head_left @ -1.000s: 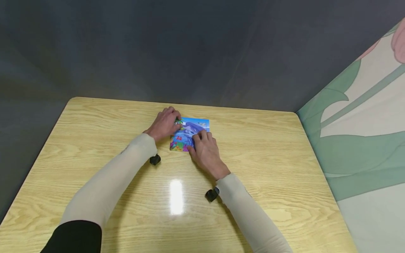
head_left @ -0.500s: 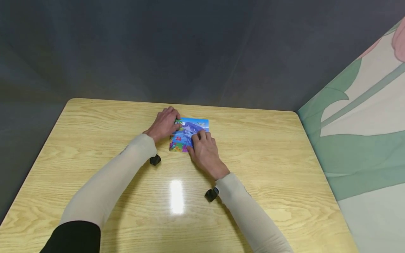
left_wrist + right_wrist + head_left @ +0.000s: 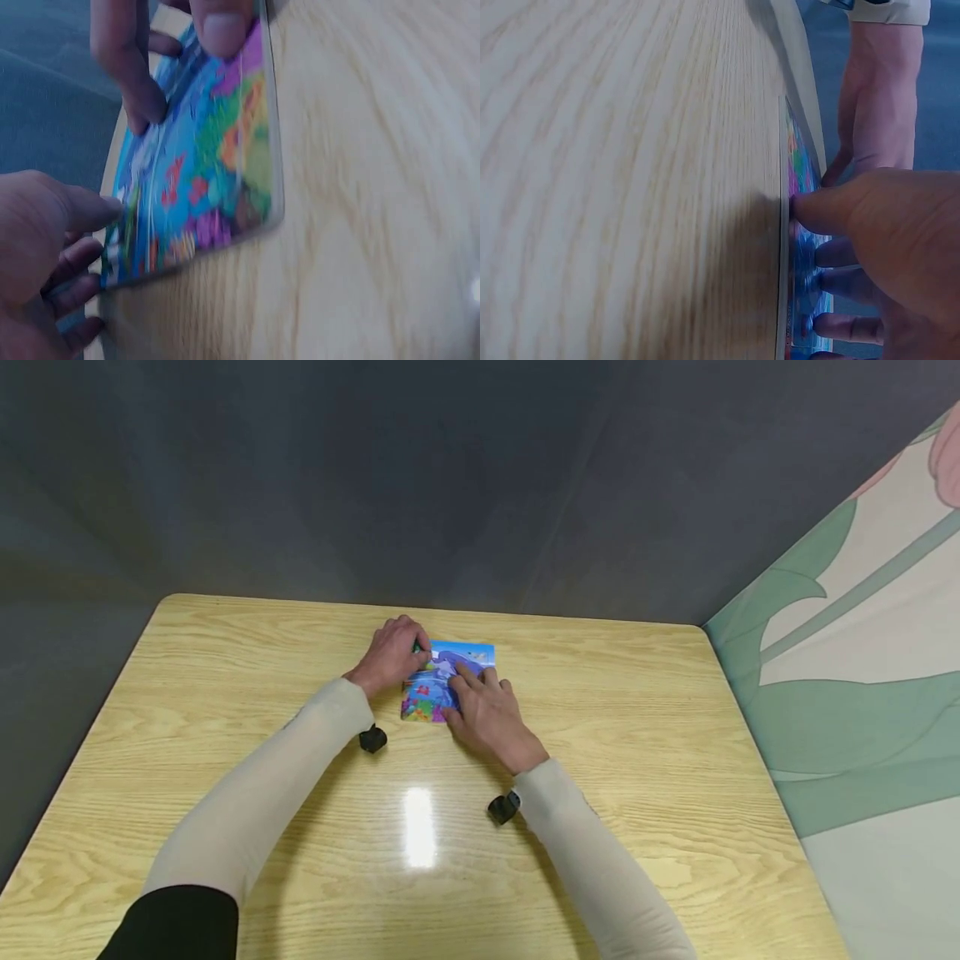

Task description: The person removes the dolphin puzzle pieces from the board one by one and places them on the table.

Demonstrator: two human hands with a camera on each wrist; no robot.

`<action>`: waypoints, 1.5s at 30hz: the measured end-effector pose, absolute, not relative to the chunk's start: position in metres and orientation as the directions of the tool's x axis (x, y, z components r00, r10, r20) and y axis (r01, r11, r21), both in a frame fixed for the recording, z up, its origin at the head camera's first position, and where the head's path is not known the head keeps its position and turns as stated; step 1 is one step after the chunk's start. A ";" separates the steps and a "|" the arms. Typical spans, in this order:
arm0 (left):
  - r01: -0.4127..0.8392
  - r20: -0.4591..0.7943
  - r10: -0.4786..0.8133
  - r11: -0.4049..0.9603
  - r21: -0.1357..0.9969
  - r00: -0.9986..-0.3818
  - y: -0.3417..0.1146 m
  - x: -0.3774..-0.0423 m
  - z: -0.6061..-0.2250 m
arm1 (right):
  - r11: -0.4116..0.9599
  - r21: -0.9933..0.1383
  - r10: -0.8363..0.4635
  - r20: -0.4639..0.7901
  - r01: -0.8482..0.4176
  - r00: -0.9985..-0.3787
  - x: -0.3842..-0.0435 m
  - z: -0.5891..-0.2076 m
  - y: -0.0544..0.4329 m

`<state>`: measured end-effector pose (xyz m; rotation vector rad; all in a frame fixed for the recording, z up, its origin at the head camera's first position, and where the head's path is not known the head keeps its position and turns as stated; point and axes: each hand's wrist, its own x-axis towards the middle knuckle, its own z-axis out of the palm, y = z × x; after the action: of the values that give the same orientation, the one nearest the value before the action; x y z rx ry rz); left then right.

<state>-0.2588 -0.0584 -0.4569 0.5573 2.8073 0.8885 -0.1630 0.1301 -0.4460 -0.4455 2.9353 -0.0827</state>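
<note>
where the worktop [image 3: 615, 760] shows its pale, wavy wood grain, a glossy sea-scene picture board [image 3: 424, 692] lies flat near the middle of the far edge, well apart from the 2 far corners. the board is thin and 4-sided, with a pale rim and a rounded corner; coral-like shapes in pink, green and orange fill its near part, and straight pale lines run across the print. the left hand [image 3: 390, 653] grips the board's left side, thumb on the smooth face, bent fingers at the edge. the right hand [image 3: 489, 710] rests on the right part, fingers spread and relaxed on the print, thumb by the near edge. soft-looking beige sleeves [image 3: 255, 802] cover the forearms, with 1 small, blocky black camera [image 3: 372, 739] at each cuff. a dark, matte backdrop [image 3: 375, 468] stands beyond the far edge; leaf-and-flower fabric [image 3: 825, 727] runs along the right edge.
</note>
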 end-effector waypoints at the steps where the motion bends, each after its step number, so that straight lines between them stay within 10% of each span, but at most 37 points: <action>1: 0.301 -0.027 0.388 0.756 0.581 -0.921 -0.058 -0.258 -0.456 | 0.953 -0.083 -0.300 -0.161 -0.290 -0.940 -0.163 -0.446 0.130; 13: 0.298 -0.035 0.350 0.843 0.449 -0.936 -0.066 -0.255 -0.455 | 0.956 -0.082 -0.293 -0.186 -0.282 -0.938 -0.162 -0.447 0.129; 45: 0.214 -0.061 0.307 0.781 0.587 -0.950 -0.059 -0.258 -0.444 | 0.951 -0.076 -0.311 -0.201 -0.301 -0.929 -0.164 -0.441 0.130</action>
<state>-0.2583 -0.0595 -0.4437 0.4146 2.8181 0.9016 -0.1639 0.1298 -0.4414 -0.4590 2.8924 -0.0642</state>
